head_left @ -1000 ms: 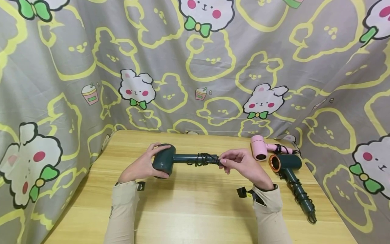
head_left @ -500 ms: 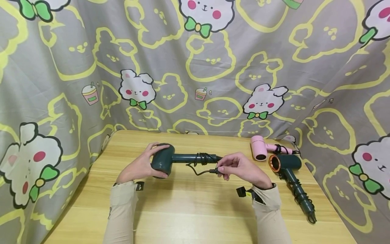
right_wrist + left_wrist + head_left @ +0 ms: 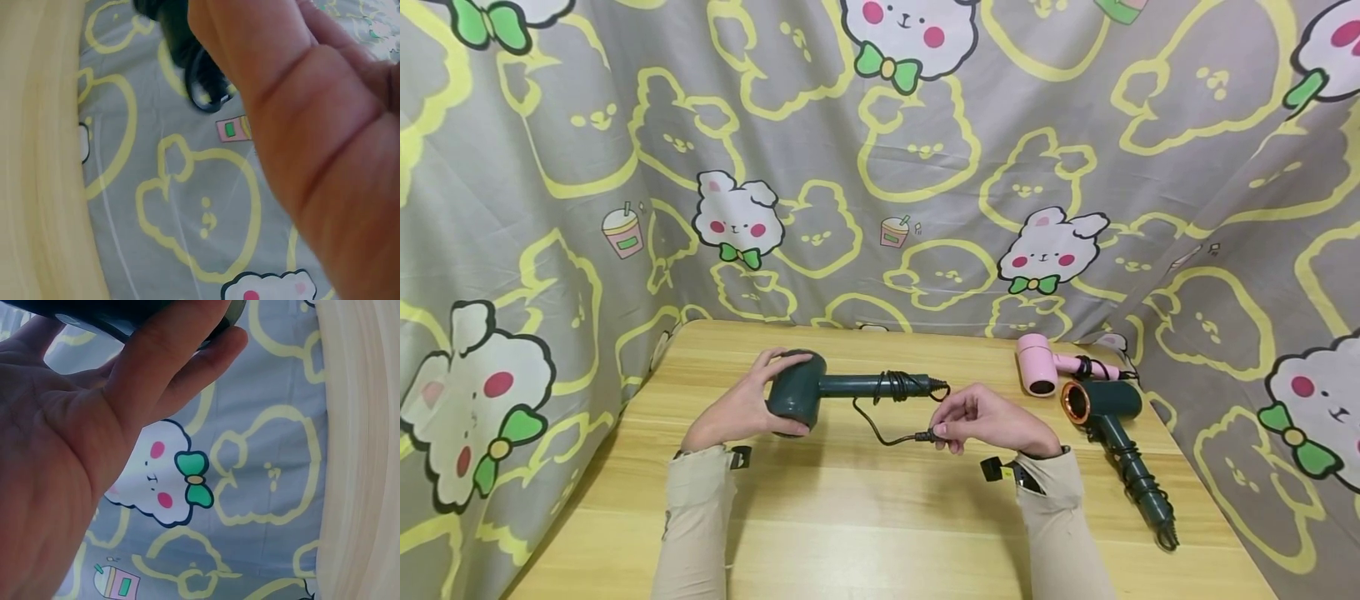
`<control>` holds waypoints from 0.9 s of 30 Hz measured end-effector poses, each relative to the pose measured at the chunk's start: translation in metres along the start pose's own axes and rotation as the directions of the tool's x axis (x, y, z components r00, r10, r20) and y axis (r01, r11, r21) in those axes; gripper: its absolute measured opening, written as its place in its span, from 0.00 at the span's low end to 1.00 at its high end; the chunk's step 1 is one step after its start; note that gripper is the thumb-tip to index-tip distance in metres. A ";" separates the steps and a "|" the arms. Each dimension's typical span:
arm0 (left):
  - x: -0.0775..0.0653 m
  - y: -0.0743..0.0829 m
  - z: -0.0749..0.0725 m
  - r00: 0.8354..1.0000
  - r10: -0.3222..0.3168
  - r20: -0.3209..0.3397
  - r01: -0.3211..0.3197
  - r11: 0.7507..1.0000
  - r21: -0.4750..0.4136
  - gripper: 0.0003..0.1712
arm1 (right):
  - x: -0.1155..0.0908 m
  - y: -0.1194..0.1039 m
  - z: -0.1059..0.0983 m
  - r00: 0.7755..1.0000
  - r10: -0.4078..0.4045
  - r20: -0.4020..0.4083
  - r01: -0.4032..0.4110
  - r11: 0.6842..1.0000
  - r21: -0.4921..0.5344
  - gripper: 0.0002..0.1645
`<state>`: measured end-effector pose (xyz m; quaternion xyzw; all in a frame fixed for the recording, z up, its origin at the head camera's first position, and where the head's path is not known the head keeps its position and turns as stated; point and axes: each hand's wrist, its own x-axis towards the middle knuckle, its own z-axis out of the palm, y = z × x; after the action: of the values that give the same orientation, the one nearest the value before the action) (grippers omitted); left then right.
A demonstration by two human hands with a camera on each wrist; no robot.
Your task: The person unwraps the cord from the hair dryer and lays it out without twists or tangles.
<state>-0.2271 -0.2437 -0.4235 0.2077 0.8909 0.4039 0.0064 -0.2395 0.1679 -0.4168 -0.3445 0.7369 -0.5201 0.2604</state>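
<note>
In the head view a dark green hair dryer (image 3: 796,393) is held sideways, its handle pointing right. My left hand (image 3: 741,406) grips the dryer's head, fingers above and thumb below; the left wrist view shows that hand (image 3: 81,431) against the dark green body (image 3: 119,314). Black cord (image 3: 895,386) is wound round the handle. A loose stretch of cord (image 3: 880,433) hangs under it and runs to a plug, which my right hand (image 3: 985,421) pinches between thumb and fingers. In the right wrist view the right hand (image 3: 300,125) hides the plug, and the handle's end (image 3: 178,37) shows beside it.
To the right on the wooden table (image 3: 850,533) lie a pink hair dryer (image 3: 1037,367) and a second dark green hair dryer (image 3: 1112,400) with a copper-coloured rim, both with cords wound round their handles. A patterned grey curtain (image 3: 820,167) surrounds the table's back and sides.
My right hand has moved from the handle's end down and slightly left, drawing the plug and a stretch of cord away from the handle. The held dryer has shifted slightly left.
</note>
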 end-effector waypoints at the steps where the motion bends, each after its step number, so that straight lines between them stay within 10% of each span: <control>1: 0.000 0.000 0.000 1.000 0.001 -0.002 -0.001 1.000 0.001 0.60 | 0.000 0.001 0.000 1.000 0.006 0.002 -0.006 1.000 0.000 0.11; 27: -0.003 0.006 -0.003 0.999 0.036 -0.010 -0.036 0.999 0.008 0.60 | 0.012 0.038 -0.008 0.962 0.228 -0.148 -0.233 0.972 -0.021 0.15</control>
<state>-0.2234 -0.2438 -0.4177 0.2216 0.8885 0.4017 -0.0064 -0.2614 0.1717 -0.4506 -0.2226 0.7987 -0.4957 0.2585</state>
